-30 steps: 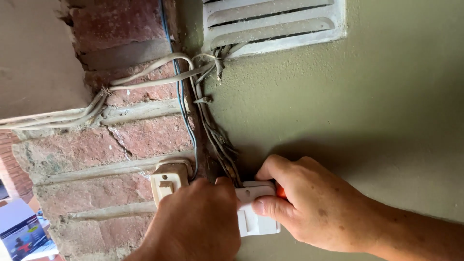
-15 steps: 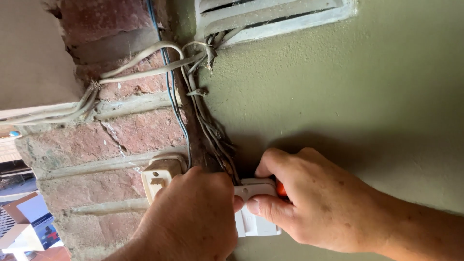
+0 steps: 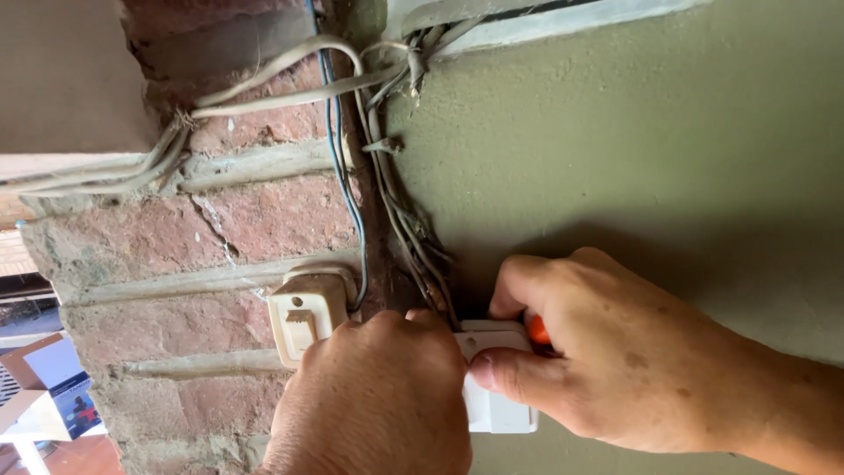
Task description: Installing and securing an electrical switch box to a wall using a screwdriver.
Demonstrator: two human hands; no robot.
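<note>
A white plastic switch box [image 3: 497, 406] sits on the olive plastered wall [image 3: 633, 158], mostly covered by my hands. My right hand [image 3: 607, 361] grips an orange-handled tool [image 3: 537, 331], of which only a bit of handle shows, and its thumb presses on the box's edge. My left hand [image 3: 378, 400] is closed against the left side of the box, fingers hidden. A cream older switch [image 3: 306, 315] is fixed on the brick just left of my left hand. A bundle of grey cables [image 3: 400, 211] runs down the wall corner to the box.
Red brick wall [image 3: 202, 237] with mortar joints fills the left. Grey cables and a blue wire [image 3: 338, 141] cross it from the upper left. A white vent frame [image 3: 527, 22] shows at the top. A cardboard box [image 3: 48, 396] lies below at far left.
The view has shifted, so the wall and vent slid up and left in frame. Both hands stay on the white box with little movement.
</note>
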